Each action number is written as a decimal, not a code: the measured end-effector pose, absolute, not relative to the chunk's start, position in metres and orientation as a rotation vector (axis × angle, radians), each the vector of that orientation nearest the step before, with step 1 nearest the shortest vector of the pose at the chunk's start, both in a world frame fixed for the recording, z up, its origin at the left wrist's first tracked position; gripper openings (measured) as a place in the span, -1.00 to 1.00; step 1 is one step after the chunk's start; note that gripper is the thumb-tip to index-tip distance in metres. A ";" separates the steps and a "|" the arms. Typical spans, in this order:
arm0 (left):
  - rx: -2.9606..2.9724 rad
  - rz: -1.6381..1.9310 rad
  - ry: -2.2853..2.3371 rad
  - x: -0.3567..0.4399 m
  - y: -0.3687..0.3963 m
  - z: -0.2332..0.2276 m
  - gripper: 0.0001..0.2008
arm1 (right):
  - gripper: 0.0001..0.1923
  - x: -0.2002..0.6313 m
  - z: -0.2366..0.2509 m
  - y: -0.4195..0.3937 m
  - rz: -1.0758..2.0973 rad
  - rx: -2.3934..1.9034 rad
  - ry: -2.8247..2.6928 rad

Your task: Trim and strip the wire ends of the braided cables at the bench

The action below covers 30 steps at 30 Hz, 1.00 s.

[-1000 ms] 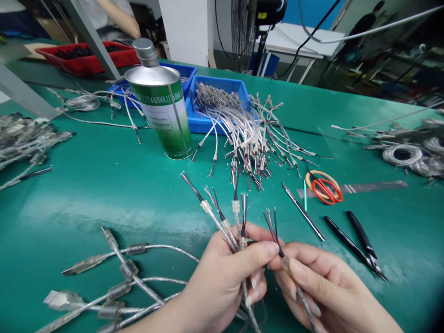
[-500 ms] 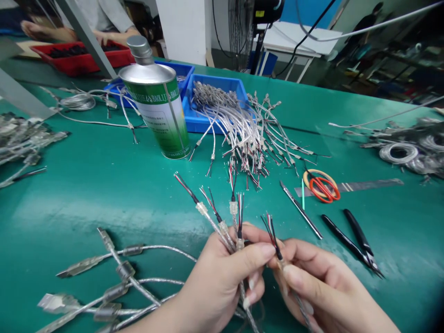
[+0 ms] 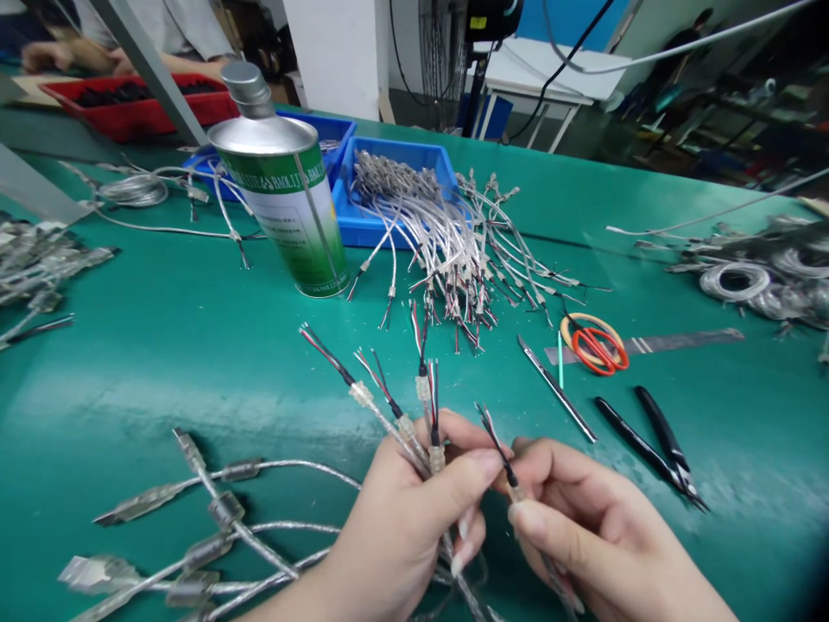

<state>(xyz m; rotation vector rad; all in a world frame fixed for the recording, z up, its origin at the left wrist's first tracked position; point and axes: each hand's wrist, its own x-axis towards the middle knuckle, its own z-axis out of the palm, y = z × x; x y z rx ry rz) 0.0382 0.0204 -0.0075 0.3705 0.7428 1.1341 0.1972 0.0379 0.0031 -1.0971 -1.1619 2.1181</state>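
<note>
Green desk [image 3: 194, 345] under us, cluttered with cable work. Nearest: our left hand [image 3: 401, 527] is closed around a bunch of cables [image 3: 401, 428], their stripped red, black and white wire tips fanning up and away. Our right hand [image 3: 583, 536] pinches a single cable [image 3: 502, 449] between thumb and forefinger, just beside the bunch, its tip touching or nearly touching the left thumb.

Change over the last second: small. Both hands have slid slightly left and lower in view, and the single cable now leans closer to the bunch than it did. Grip on both sides is unchanged; nothing was put down or picked up. We judge the lone cable is being brought in to join the bunch, not yet merged.

Lower left, the plug ends [image 3: 213, 518] of the held cables trail across the desk. Right of the hands lie black pliers [image 3: 654, 441], tweezers [image 3: 557, 389] and orange scissors [image 3: 592, 345], all untouched. Further back sit a loose pile of cut cables [image 3: 453, 250], a green-labelled metal can [image 3: 285, 199] and blue bins [image 3: 363, 216]. Beyond them a red tray [image 3: 129, 99], where another person's arms [image 3: 97, 56] rest. Far right: coiled cables [image 3: 751, 281].
</note>
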 end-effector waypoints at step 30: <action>0.354 1.225 0.684 0.042 0.018 -0.011 -0.86 | -0.91 0.192 -0.002 0.034 1.652 -1.070 -1.479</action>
